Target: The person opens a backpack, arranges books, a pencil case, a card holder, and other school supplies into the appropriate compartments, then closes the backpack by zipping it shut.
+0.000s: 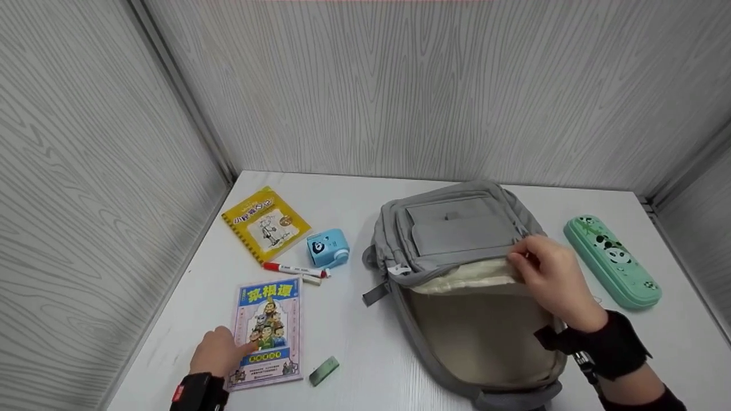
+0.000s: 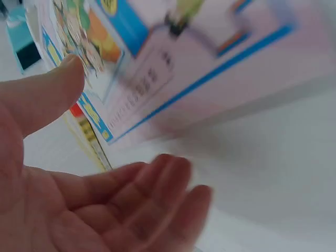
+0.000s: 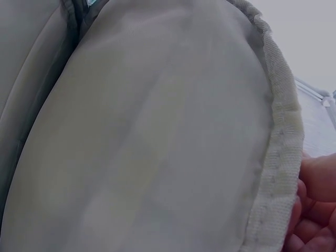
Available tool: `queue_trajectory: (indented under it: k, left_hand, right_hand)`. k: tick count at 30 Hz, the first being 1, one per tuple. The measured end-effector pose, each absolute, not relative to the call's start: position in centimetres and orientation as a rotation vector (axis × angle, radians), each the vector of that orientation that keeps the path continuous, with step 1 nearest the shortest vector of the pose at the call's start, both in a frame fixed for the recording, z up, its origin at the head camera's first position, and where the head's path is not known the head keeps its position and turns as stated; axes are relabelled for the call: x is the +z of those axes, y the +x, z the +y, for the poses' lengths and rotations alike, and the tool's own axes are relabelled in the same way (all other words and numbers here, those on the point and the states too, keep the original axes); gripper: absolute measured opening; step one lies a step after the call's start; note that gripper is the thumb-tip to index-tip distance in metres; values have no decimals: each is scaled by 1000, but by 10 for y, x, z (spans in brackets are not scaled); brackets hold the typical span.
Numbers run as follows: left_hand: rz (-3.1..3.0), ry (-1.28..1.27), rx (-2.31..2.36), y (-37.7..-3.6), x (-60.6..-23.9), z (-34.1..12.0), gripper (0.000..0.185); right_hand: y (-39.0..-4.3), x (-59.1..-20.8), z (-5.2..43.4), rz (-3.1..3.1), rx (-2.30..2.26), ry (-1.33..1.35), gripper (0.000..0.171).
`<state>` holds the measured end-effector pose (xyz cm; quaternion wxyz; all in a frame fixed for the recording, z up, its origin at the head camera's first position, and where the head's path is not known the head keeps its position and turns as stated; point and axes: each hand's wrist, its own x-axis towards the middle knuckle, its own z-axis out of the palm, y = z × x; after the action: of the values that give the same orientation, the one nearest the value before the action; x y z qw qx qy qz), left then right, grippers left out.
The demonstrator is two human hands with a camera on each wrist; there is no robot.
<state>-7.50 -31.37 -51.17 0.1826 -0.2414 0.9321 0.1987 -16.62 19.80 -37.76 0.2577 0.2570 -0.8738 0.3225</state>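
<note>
Head view: right hand (image 1: 551, 279) grips the grey backpack (image 1: 457, 228) (mouth open).

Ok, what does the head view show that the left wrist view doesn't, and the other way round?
Only the head view shows the grey backpack with the right hand pinching its lifted edge, the green pencil case and the green eraser.

Only the left wrist view shows the left hand from its palm side, fingers loosely bent and holding nothing.

Both show the pink book, with the left hand's thumb over its cover.
</note>
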Motion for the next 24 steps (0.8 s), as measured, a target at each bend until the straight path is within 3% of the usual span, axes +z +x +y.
queue_trajectory:
  k: [10, 16, 24]
  left_hand:
    - [2553, -827, 553, -44, -521, -295, 75]
    - [2515, -954, 607, -42, -525, -295, 76]
    - [2448, -911, 734, -42, -523, -308, 68]
  right_hand:
    - [-166, -379, 198, -2371, 908, 700, 15]
    - [-166, -381, 198, -2362, 925, 708, 17]
    - [-165, -380, 199, -2371, 923, 702, 16]
